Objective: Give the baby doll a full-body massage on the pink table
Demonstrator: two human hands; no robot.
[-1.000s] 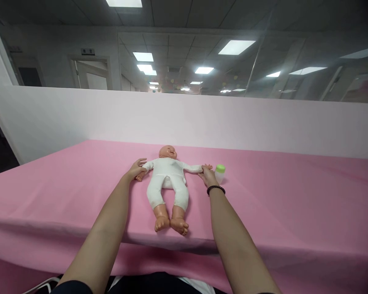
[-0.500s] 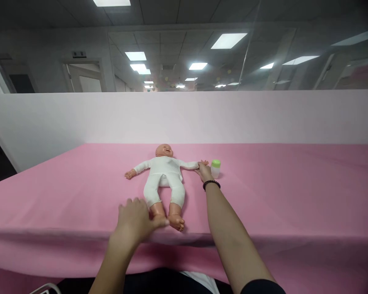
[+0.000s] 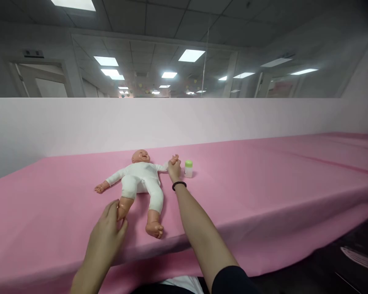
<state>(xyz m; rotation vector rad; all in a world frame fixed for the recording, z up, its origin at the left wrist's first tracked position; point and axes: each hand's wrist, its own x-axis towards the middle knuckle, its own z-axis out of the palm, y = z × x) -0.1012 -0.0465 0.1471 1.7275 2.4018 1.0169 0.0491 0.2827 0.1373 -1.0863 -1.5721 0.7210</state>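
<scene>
A baby doll [image 3: 142, 171] in a white cloth suit lies on its back, head away from me and bare feet toward me. My left hand [image 3: 108, 228] is closed around the doll's foot on the left, with that leg bent outward; the foot itself is mostly hidden. The other foot rests by the table's front edge. With my right hand [image 3: 174, 169], a dark beaded bracelet on its wrist, I grip the doll's arm near its hand, which pokes out above my fingers. Just right of this hand stands a small clear bottle [image 3: 188, 169] with a green lid.
A pink cloth [image 3: 248, 175] covers the long table and hangs over its front edge. Behind it runs a low white wall [image 3: 171, 122] with glass above. Dark floor shows at the lower right.
My left hand has gone from open beside the feet to holding one foot, and that leg has swung outward. My right hand stays on the doll's arm. The view has turned right.
</scene>
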